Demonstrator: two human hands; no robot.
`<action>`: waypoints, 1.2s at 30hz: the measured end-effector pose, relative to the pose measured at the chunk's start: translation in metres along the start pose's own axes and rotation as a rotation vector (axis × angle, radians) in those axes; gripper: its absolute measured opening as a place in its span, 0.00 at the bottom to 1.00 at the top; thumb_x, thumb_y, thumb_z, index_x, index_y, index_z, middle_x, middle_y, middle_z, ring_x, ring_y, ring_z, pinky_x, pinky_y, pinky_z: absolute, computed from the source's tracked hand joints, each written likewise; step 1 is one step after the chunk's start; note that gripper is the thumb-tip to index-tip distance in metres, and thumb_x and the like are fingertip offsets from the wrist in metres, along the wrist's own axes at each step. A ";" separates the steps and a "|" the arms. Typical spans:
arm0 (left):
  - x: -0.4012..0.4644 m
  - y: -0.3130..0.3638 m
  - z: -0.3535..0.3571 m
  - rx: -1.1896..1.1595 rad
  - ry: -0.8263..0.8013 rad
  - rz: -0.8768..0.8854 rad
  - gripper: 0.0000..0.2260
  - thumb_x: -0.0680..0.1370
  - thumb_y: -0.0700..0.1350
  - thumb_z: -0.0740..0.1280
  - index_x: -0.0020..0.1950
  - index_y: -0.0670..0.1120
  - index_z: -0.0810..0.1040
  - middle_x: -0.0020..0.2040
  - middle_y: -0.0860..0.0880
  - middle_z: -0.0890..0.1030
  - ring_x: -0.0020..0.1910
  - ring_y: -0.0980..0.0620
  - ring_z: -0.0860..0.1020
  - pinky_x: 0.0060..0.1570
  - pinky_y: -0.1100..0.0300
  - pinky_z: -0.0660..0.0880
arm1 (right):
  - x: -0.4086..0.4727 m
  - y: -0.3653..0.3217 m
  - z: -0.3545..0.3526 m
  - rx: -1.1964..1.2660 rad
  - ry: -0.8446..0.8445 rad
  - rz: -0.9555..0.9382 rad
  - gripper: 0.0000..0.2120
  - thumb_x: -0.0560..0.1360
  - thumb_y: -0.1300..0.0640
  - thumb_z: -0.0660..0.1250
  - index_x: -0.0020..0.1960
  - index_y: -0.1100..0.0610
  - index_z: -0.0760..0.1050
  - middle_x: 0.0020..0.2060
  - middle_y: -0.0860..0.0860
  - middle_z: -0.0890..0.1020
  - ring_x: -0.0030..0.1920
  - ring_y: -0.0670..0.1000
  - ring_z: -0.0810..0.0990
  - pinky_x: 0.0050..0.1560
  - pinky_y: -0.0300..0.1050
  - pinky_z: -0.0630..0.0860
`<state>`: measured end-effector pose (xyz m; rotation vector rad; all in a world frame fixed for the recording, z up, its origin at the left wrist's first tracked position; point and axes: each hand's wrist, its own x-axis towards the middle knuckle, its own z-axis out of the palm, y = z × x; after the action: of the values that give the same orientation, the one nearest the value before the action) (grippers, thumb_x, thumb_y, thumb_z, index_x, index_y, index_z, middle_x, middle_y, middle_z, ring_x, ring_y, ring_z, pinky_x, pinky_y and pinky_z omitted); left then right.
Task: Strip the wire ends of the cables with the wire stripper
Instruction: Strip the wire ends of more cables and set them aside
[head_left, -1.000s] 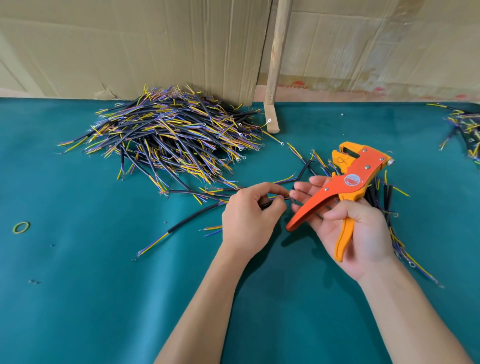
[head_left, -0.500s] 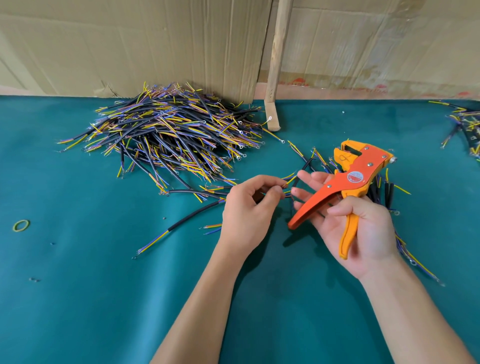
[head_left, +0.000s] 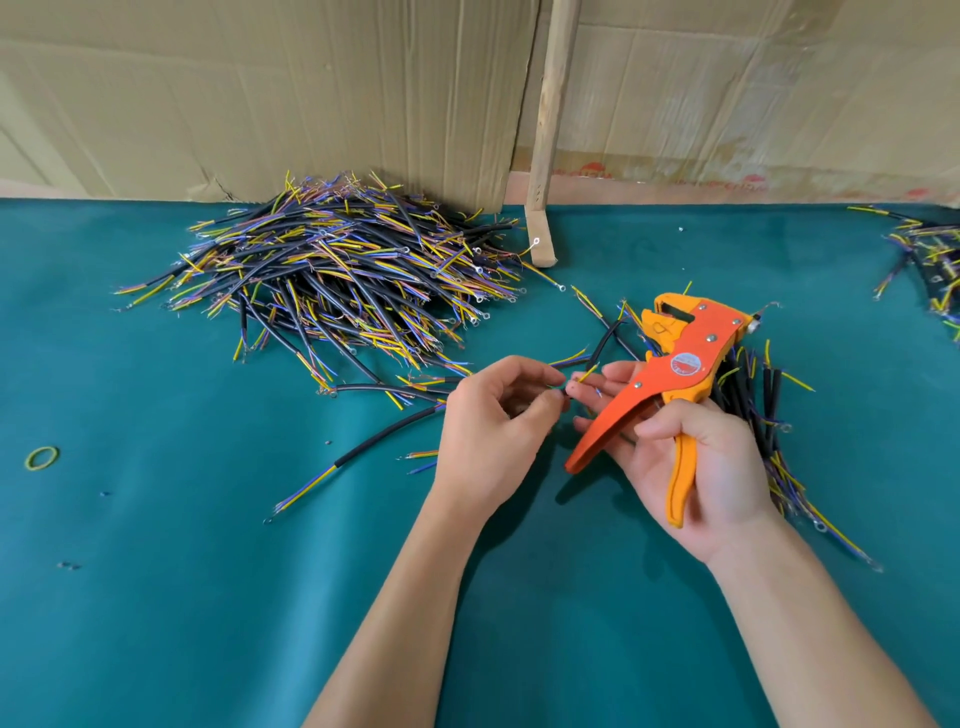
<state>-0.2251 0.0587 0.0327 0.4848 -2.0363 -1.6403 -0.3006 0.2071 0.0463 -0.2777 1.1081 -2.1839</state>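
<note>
My left hand pinches a black cable near its end, where thin yellow and blue wire ends stick out toward my right fingers. The cable's other end trails down-left across the green table. My right hand holds the orange wire stripper, thumb over one handle, palm up, jaws pointing up and away. The fingertips of both hands nearly meet at the wire ends.
A big heap of black cables with coloured wires lies at the back left. A smaller bunch of cables sits under my right hand, another bunch at the far right edge. A wooden stick leans on cardboard. A rubber band lies far left.
Both hands have drifted slightly up and away. My left fingers have worked the cable end so the yellow wire now sticks out toward my right fingertips.
</note>
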 end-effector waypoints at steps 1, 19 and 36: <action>-0.001 0.000 0.000 0.037 -0.001 0.019 0.07 0.76 0.35 0.69 0.48 0.46 0.84 0.41 0.51 0.86 0.38 0.53 0.82 0.43 0.59 0.79 | 0.000 0.000 -0.001 0.004 0.008 -0.001 0.27 0.58 0.68 0.62 0.57 0.67 0.75 0.54 0.67 0.83 0.61 0.64 0.83 0.52 0.51 0.83; 0.058 0.014 0.044 0.955 -0.074 0.067 0.14 0.77 0.57 0.68 0.54 0.48 0.77 0.54 0.45 0.76 0.55 0.41 0.76 0.43 0.51 0.69 | 0.007 -0.003 -0.011 -0.113 0.379 -0.107 0.16 0.72 0.75 0.57 0.53 0.64 0.78 0.45 0.58 0.85 0.54 0.61 0.86 0.59 0.53 0.80; 0.080 0.018 -0.029 1.237 -0.243 0.102 0.10 0.75 0.49 0.67 0.52 0.45 0.77 0.53 0.43 0.78 0.52 0.37 0.78 0.41 0.52 0.69 | 0.004 -0.002 -0.008 -0.339 0.397 -0.117 0.22 0.59 0.63 0.67 0.53 0.56 0.83 0.55 0.50 0.83 0.55 0.49 0.79 0.58 0.44 0.70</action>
<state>-0.2743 -0.0050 0.0670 0.5454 -3.0178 -0.1911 -0.3079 0.2108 0.0427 -0.0531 1.7269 -2.2014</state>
